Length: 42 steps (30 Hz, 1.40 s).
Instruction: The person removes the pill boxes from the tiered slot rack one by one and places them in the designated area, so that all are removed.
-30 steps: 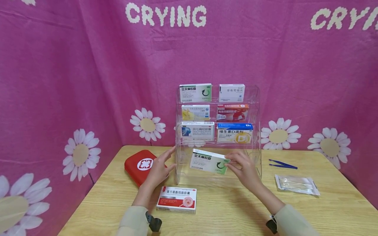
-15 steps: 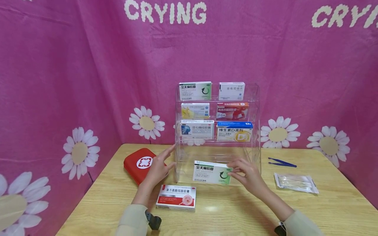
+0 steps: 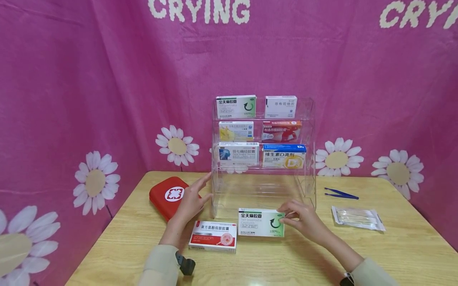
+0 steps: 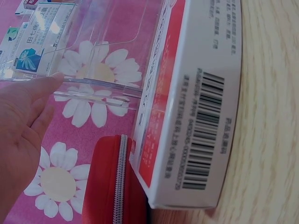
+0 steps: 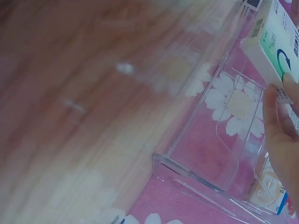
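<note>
Pink cloth [image 3: 286, 59], printed with white daisies [image 3: 177, 145] low down and pale letters [image 3: 207, 11] reading "CRYING" above, hangs behind and on both sides of a wood-grained worktop [image 3: 121, 242].

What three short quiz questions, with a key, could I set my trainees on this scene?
1. Which thing does the person's right grip hold?
2. True or false: the red case stands on the clear rack.
3. How many boxes stand on the clear rack? A) four B) six C) eight

Key:
1. A green-and-white box, pinched at one end.
2. False; it lies on the table.
3. B.
</note>
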### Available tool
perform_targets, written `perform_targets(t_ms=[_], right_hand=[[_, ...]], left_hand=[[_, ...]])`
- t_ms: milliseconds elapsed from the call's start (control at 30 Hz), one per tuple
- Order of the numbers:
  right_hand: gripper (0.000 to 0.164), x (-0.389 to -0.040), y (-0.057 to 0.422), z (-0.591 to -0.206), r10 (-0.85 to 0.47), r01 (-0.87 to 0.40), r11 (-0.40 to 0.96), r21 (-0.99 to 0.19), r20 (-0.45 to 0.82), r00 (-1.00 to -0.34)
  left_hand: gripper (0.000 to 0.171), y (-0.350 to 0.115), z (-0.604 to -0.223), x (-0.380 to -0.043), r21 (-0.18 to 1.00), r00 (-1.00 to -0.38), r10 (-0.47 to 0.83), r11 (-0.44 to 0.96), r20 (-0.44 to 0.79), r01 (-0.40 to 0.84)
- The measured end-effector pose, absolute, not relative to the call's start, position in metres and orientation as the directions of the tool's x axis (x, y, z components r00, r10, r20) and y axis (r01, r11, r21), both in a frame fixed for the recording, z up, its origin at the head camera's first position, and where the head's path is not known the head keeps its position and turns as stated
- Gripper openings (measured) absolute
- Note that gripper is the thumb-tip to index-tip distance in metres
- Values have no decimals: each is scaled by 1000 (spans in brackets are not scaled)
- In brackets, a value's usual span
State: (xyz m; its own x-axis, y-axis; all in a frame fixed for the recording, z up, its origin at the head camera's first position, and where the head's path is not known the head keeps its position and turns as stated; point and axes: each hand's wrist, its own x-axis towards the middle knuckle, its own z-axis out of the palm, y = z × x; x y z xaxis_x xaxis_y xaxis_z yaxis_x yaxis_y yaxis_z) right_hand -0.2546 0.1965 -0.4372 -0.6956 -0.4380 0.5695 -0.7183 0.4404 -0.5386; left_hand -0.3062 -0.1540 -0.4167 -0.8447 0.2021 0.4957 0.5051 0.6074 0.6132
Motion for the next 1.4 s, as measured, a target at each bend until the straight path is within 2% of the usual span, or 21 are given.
perform_targets(t_ms=[467,600,733,933,1133,1400], right_hand=[[16,-259,205,-442,-533,-551,461,-696,279,-799],[15,-262,204,-443,-541,-507,486,-712,210,-814],[16,-265,202,-445,-556,-503,509,-699,179,-812],[18,-267,198,-446,-578,-502,526,-686,144,-803],[17,-269,195,-445,-592,-504,545,-671,118,-797],[15,-271,192,-447,-626,-567,546,-616,149,-765]], left_hand=[[69,-154,-414,-306,648,-872,193,602,450,467],[68,-155,-415,-306,628,-853,207,599,479,498],[68,-155,-415,-306,609,-838,215,600,502,518],[68,-155,-415,-307,631,-861,209,605,464,486],[69,-155,-415,-306,623,-850,209,601,483,501],[69,-155,-415,-307,631,-860,204,604,468,487]])
